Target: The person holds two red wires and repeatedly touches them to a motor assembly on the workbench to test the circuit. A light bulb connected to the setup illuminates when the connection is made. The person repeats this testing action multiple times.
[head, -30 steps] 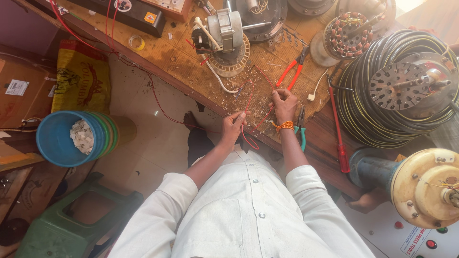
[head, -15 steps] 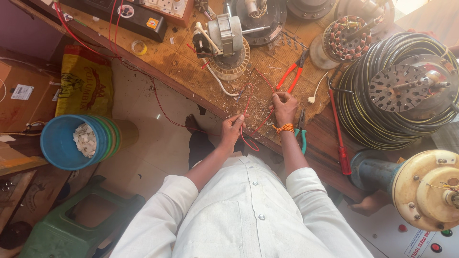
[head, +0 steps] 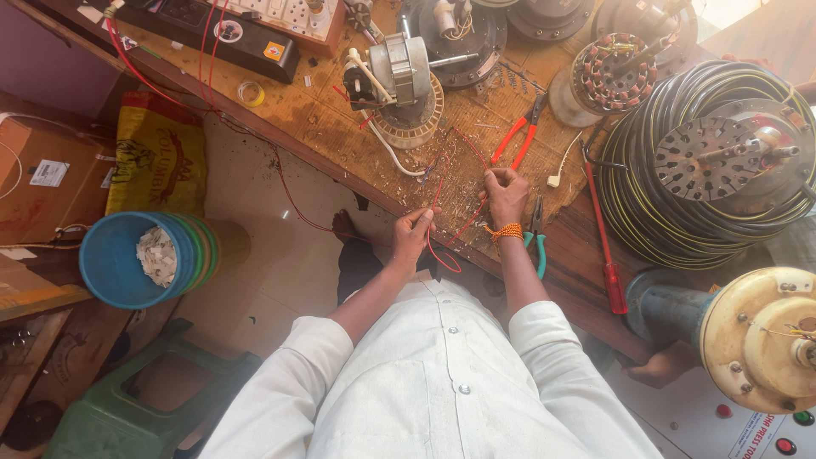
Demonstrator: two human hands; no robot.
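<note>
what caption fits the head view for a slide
Left hand and right hand pinch a thin red wire over a cluttered wooden workbench.

L hand (head: pixel 414 235) and R hand (head: pixel 507 192) each pinch a thin red wire (head: pixel 442 255) w/ fingers, over the wooden worktop (head: pixel 323 127). Orange pliers (head: pixel 518 138) just beyond R hand; small motor (head: pixel 399 72) further back.
</note>
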